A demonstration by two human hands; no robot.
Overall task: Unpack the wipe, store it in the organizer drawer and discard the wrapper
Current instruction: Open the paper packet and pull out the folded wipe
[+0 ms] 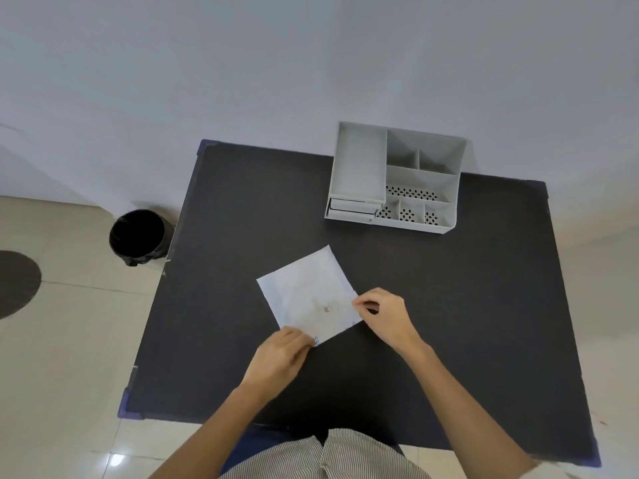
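Fingers (pixel 304 340) of the left hand (pixel 280 357) pinch the near corner of the white wipe packet (pixel 307 292); those of the right hand (pixel 385 314) pinch its right corner between thumb and forefinger. Both grasps are closed on the packet's edge.

Left to right:
- Dark round mat (pixel 15 283) on the tiled floor, cut off by the left edge of view.
- Bin (pixel 138 236) with black liner, standing on the floor just beside the table's left edge.
- Black table (pixel 242 202), blue protectors on its corners.
- Packet: flat square, turned diamond-wise, lying on the table centre, near the person. Faint print on its face, unreadable. Cannot tell whether it is torn open.
- Left hand at the packet's bottom corner, right hand at its right corner; forearms bare.
- Grey desk organizer (pixel 394 178) at the far edge of the table, well apart from the packet. Open compartments on top, some with perforated floors; drawer (pixel 352 207) at its lower left front looks closed.
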